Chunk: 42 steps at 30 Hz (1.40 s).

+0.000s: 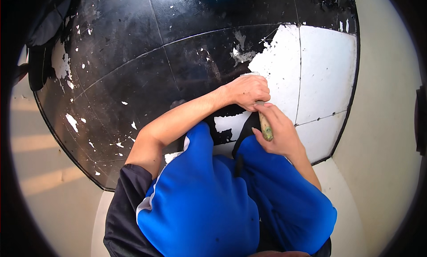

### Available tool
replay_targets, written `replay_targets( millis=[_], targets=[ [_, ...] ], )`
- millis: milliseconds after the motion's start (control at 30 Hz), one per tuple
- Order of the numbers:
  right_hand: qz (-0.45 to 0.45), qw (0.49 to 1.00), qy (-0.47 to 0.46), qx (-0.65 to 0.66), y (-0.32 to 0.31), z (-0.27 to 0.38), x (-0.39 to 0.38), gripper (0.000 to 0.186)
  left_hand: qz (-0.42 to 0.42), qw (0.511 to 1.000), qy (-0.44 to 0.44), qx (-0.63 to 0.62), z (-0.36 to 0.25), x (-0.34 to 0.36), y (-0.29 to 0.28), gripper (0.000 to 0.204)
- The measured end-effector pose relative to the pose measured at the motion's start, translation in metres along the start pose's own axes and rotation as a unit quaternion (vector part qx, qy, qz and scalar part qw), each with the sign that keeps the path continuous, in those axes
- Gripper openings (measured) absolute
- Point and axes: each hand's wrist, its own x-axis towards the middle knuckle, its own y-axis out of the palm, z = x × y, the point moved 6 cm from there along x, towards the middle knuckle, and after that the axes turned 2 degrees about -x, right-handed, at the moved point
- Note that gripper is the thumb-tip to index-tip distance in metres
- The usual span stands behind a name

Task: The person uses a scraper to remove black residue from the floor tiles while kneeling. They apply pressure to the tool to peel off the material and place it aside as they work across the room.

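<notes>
Head view. Person sits or crouches over a tiled floor (133, 70), knees in blue shorts (200, 199) at the lower middle. Floor is coated black over most of the picture; the coat is off in a white patch (320, 74) at the upper right, with small white chips scattered through the black on the left.

Scraper (265, 125): only part shows. Wooden handle, greenish at its near end, runs nearly straight up-down, tilted slightly left at the top. A pale sliver at the top of the left hand may be the blade; too hidden to be sure.

Left hand (248, 91): fingers curled shut over the far end of the scraper, knuckles up, pressing down at the border where black meets white. Forearm comes in from the lower left, across the black.

Right hand (278, 132): wrapped around the handle's near end, thumb along it, just below and touching the left hand.

Relation: the long axis points away from the body toward the black coat above; the working end lies under the left hand, the nearer one to the coat edge. A black remnant (222, 123) lies just left of the handle, by the knees.

Beige wall (382, 123) bounds the floor on the right.
</notes>
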Motion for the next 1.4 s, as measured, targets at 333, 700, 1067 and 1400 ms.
replay_targets(
  millis=[333, 700, 1067, 1400],
  targets=[
    [-0.104, 0.994, -0.007, 0.037, 0.026, -0.008, 0.023, 0.056, 0.046, 0.998, 0.042, 0.018, 0.024, 0.003, -0.022, 0.032],
    [-0.053, 0.997, 0.026, 0.039, 0.042, -0.016, 0.018, 0.052, 0.129, 0.990, 0.057, 0.027, 0.027, 0.001, -0.016, 0.021],
    [-0.088, 0.988, -0.004, 0.124, 0.031, -0.015, 0.025, 0.050, 0.103, 0.994, 0.019, 0.012, 0.023, 0.003, -0.020, 0.022],
    [-0.100, 0.988, -0.014, 0.120, 0.032, -0.017, 0.026, 0.049, 0.105, 0.994, 0.027, 0.007, 0.027, 0.000, -0.018, 0.020]
  ],
)
